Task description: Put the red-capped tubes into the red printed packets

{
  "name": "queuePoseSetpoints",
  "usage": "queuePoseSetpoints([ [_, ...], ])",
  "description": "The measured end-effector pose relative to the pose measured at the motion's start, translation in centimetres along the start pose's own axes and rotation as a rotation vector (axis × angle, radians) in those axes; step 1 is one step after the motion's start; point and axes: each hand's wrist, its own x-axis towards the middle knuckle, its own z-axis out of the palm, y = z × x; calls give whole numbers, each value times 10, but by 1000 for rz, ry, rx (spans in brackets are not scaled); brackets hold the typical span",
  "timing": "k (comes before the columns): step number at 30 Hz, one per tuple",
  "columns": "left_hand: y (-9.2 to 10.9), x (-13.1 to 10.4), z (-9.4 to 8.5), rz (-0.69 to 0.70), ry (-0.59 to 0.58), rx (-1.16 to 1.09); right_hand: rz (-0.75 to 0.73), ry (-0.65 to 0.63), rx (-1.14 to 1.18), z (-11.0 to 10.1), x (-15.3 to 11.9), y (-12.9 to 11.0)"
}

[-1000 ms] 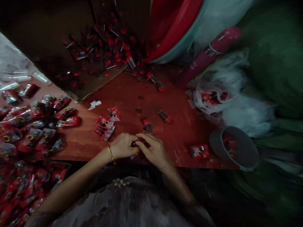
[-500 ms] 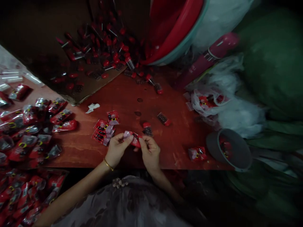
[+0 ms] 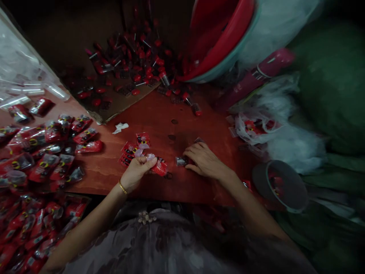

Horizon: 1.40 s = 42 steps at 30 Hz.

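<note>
My left hand, with a gold bangle at the wrist, pinches a small red printed packet above the table's near half. My right hand lies low over the tabletop, its fingers closed around a small red-capped bottle. Only the clear, dark-filled end of that bottle sticks out to the left; its cap is under the fingers. Behind the knuckles another small bottle shows in part. Beside my left hand several flat red packets lie in an overlapping stack.
Filled red packages are heaped on the left. An opened cardboard box at the back spills red-capped bottles. Red and teal basins, a magenta flask, a plastic bag and a grey bucket stand rightward.
My right hand has let go of the packet and moved right onto a small bottle, now turned with its clear end leftward. My left hand keeps the packet. The view has shifted slightly.
</note>
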Motion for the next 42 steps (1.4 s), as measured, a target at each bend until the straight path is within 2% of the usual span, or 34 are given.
queuePoseSetpoints([
  [3,0,-1,1,22,51,40,219,109,179,11,-11,-10],
  [7,1,1,4,75,141,86,549,394,690,25,-31,-46],
  [10,-1,3,7,108,179,117,637,566,1060,29,-38,-82],
  [14,-4,5,10,209,175,236,717,703,1187,30,-32,-115],
  [19,-2,3,11,316,178,378,731,696,1241,29,-21,-125],
  [25,-2,0,11,375,223,439,701,615,1269,32,-17,-127],
  [29,-5,1,8,403,239,476,713,613,1239,36,-15,-127],
  [33,-5,2,8,396,234,504,656,513,1273,40,-16,-121],
  [36,-5,3,11,374,224,402,640,467,1342,44,-15,-116],
  [40,-9,4,21,249,201,62,649,534,1286,45,-6,-115],
  [42,-11,5,26,155,175,-30,646,567,1250,44,1,-117],
])
